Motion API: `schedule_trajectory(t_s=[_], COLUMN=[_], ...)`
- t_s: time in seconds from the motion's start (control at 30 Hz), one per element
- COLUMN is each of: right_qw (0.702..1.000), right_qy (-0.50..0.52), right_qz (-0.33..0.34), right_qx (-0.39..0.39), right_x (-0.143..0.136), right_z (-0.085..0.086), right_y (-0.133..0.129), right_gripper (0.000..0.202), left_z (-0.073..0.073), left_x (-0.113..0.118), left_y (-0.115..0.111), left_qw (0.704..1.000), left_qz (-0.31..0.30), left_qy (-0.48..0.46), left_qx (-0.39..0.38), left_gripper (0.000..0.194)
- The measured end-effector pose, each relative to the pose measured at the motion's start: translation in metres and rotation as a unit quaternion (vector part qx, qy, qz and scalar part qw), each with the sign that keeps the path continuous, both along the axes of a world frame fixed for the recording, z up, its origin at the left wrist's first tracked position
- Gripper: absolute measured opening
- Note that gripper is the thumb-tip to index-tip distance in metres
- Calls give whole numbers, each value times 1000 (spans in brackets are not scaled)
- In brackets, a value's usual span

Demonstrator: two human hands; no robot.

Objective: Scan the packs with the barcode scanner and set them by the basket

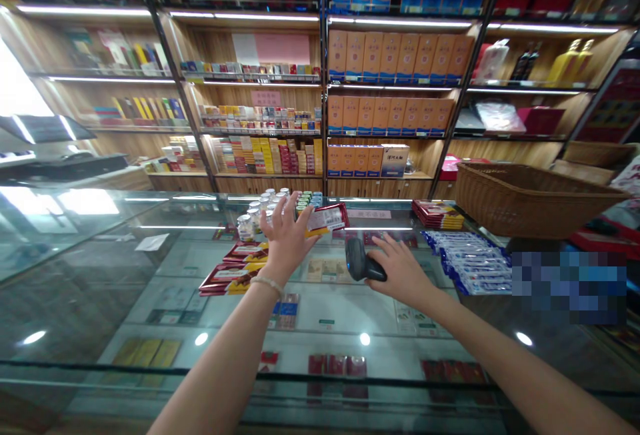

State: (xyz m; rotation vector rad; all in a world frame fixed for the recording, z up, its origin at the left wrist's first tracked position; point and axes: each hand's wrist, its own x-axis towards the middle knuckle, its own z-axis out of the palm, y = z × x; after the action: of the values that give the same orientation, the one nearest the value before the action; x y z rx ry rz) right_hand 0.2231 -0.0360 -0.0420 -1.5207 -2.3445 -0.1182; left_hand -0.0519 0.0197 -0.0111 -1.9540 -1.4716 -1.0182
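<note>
My left hand point(286, 238), with a pale bracelet at the wrist, holds a red and yellow chocolate packet point(327, 220) between thumb and fingers; its barcode label faces me. In my right hand point(397, 265) is a black barcode scanner point(357, 260), gripped by its handle, its head beside the packet and apart from it. Below my left hand, more red and yellow chocolate packets point(225, 278) lie in stacks on the glass counter point(320, 302). Several small white-capped bottles point(250, 218) stand behind them, partly hidden by my fingers.
Blue and white packets point(473, 262) lie in a row on the right. Behind them are another stack of chocolate packets point(437, 215) and a wicker basket point(530, 195). Shelves of orange boxes point(395, 112) and cigarette packs point(265, 155) line the wall. Boxes show through the glass.
</note>
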Motion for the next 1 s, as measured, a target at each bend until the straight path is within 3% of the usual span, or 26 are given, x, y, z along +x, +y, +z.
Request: schedule_trajectory(t_s=[0.3,0.47,0.6,0.83,1.0], right_qw=[999,997,992,985,986], right_qy=[12,65,119,147,129], right_qz=[12,-30,14,71,74], right_qx=[-34,1,42,48,71], right_x=[7,15,14,9,11], right_z=[8,30,42,34,27], right_y=[2,25,49,63,62], right_gripper=[58,56,63,97,85], left_z=[3,8,9,11,9], left_x=[1,8,13,17,19], left_y=[-1,-8,-13,-16,-17], left_qw=[1000,1000,999,998,996], left_qz=[-5,-20,-33,-52,-59], left_qy=[4,10,19,41,64], left_qx=[-12,-17,-21,-24,-11], left_gripper=[63,63,63,67,71])
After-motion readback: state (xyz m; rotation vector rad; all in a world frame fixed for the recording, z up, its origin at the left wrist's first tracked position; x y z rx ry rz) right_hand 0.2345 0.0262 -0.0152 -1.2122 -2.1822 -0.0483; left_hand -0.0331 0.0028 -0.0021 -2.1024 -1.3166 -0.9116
